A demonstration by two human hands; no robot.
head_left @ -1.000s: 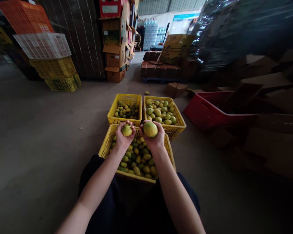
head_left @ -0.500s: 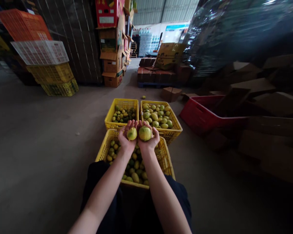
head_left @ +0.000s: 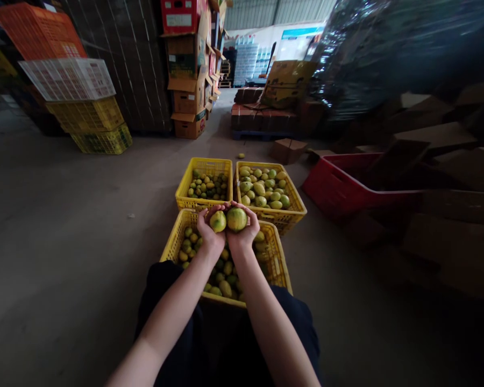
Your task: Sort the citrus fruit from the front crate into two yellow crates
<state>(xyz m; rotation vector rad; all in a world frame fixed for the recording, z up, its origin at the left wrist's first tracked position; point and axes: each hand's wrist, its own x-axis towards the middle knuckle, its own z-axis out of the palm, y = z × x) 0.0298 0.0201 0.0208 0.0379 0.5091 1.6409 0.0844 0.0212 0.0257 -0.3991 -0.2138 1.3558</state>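
Observation:
Cupped palm up, my left hand (head_left: 211, 239) holds a small yellow-green mango (head_left: 218, 221). A larger round green-yellow mango (head_left: 237, 220) rests in my right hand (head_left: 245, 238), its fingers curled up around the side. Both hands are side by side, and the two mangoes nearly touch. Beneath them is a yellow crate (head_left: 283, 269) of mixed green and yellow mangoes, partly hidden by my forearms. Just beyond stand two more yellow crates: the left one (head_left: 182, 198) with smaller mangoes, the right one (head_left: 292, 216) with larger, paler ones.
A red crate (head_left: 331, 188) and loose cardboard (head_left: 431, 134) lie to the right. Stacked crates (head_left: 97, 115) stand at the left. Farther back are stacked cartons (head_left: 185, 102) and a loaded pallet (head_left: 262, 118). One loose mango (head_left: 240, 156) lies on the floor.
My fingers have curled in more around the mangoes, and the right-hand mango has moved closer to the left one. The view has shifted slightly.

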